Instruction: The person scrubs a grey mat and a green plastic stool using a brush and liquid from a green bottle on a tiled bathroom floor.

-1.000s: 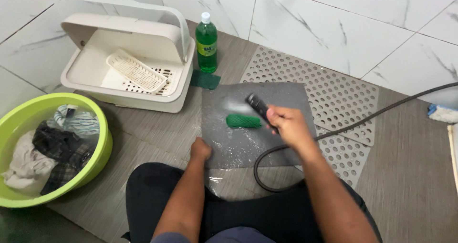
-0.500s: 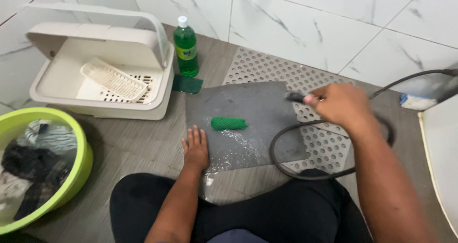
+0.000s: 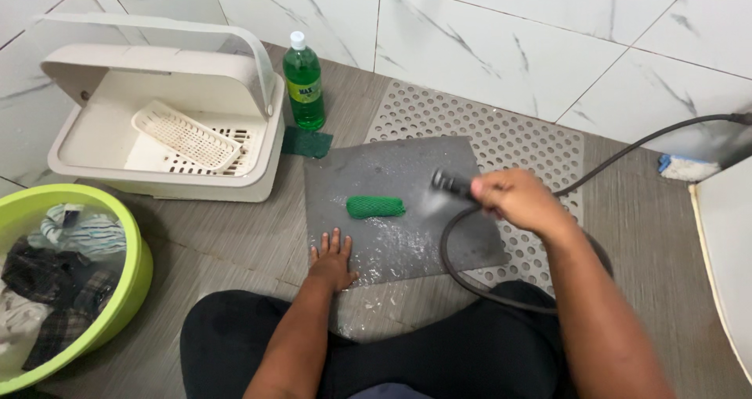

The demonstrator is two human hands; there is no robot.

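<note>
A grey mat (image 3: 407, 172) lies wet and foamy on the tiled floor in front of me. A green mesh scrubber (image 3: 376, 206) rests on the mat near its middle. My right hand (image 3: 517, 199) grips a black spray nozzle (image 3: 448, 182) on a black hose (image 3: 627, 156), pointing it left at the mat. Water spray blurs the mat beside the scrubber. My left hand (image 3: 330, 262) lies flat with fingers spread on the mat's near left corner.
A white plastic rack with a lid and inner basket (image 3: 164, 133) stands at the back left. Beside it are a green liquid bottle (image 3: 304, 82) and a dark green scouring pad (image 3: 307, 141). A lime basin of wet clothes (image 3: 63, 281) sits left. A perforated mat (image 3: 517, 140) lies under the grey one.
My right hand has swung the nozzle from the right back over the mat and is spraying it. My left hand slid slightly toward me at the corner.
</note>
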